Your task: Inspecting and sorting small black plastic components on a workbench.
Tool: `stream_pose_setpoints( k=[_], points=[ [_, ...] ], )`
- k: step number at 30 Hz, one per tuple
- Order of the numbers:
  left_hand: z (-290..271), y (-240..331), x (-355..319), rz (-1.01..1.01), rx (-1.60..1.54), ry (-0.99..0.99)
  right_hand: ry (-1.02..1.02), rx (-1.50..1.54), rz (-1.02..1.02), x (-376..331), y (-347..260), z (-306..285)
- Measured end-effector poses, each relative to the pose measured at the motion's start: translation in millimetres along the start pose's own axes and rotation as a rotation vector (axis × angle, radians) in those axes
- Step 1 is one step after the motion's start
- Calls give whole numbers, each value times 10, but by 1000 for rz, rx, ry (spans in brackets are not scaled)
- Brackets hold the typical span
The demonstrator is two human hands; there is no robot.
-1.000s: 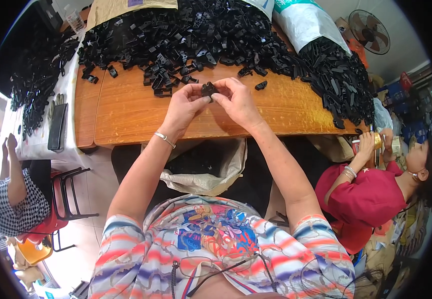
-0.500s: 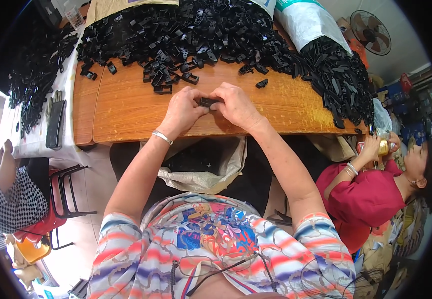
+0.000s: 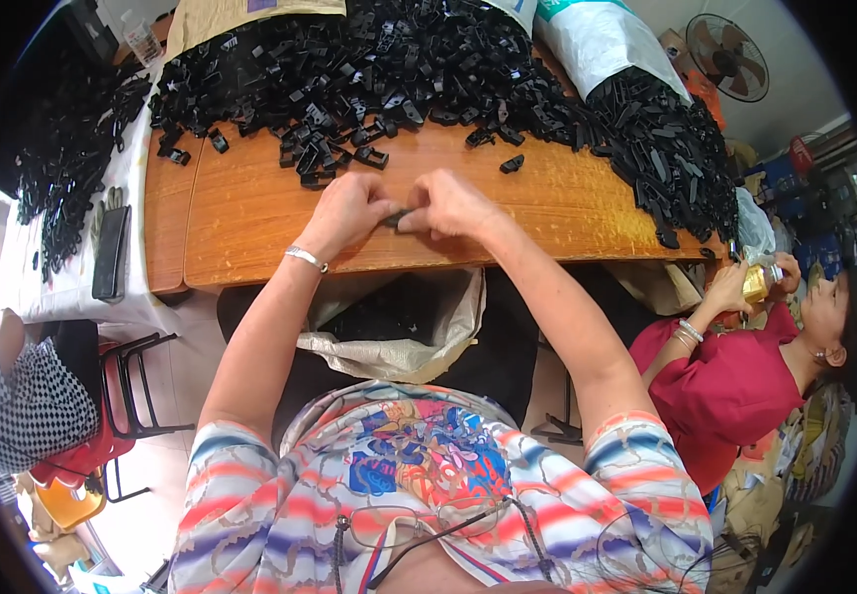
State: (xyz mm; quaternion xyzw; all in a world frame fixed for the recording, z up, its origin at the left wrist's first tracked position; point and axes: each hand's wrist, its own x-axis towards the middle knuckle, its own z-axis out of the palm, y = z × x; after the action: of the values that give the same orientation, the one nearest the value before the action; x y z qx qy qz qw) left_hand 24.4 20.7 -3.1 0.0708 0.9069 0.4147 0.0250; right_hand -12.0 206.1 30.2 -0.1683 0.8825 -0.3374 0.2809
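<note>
You have your left hand (image 3: pixel 347 210) and your right hand (image 3: pixel 451 203) drawn together over the wooden bench (image 3: pixel 250 213), near its front edge, and between them you are pinching a small black plastic part (image 3: pixel 395 219). The fingers of both hands are clenched on it, left from one end and right from the other, so only a dark sliver shows in the gap. It looks like the joining step: you seem to be pressing or snapping the piece together, and the next move probably calls for a firm, even squeeze from both sides with the ends kept in line, so nothing slips or goes in crooked. As far as the visible strip tells, the part lies with its long axis running left to right, roughly along the bench's front edge; which end points which way you cannot tell, since your fingertips cover both. Beyond your hands lies the big heap of black plastic parts (image 3: pixel 369 59), with a few strays such as a loose clip (image 3: pixel 513 163) just ahead of your right hand. Below the bench edge an open sack (image 3: pixel 399 332) hangs at your lap.
</note>
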Motion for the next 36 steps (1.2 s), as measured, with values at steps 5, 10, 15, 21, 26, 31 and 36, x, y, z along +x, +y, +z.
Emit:
stream_pose_setpoints(
  k=[5,10,15,21,26,31,36],
  points=[
    [-170,-5,-95,75,-46,-71,-44,-73,-186,-350,71,45],
    [-149,-5,188,324,454,248,663,-423,-205,-300,664,-360],
    [-122,-18,396,438,678,254,839,-635,-220,-134,1054,-640],
    [-107,129,248,284,127,247,723,-594,-151,-203,838,-588],
    [96,115,78,-79,-1030,31,497,255,-186,-208,540,-248],
    [175,117,-19,-147,-1218,26,504,583,-339,-349,43,12],
    [183,107,-47,-70,-1177,54,620,296,-476,-244,58,161]
  ],
)
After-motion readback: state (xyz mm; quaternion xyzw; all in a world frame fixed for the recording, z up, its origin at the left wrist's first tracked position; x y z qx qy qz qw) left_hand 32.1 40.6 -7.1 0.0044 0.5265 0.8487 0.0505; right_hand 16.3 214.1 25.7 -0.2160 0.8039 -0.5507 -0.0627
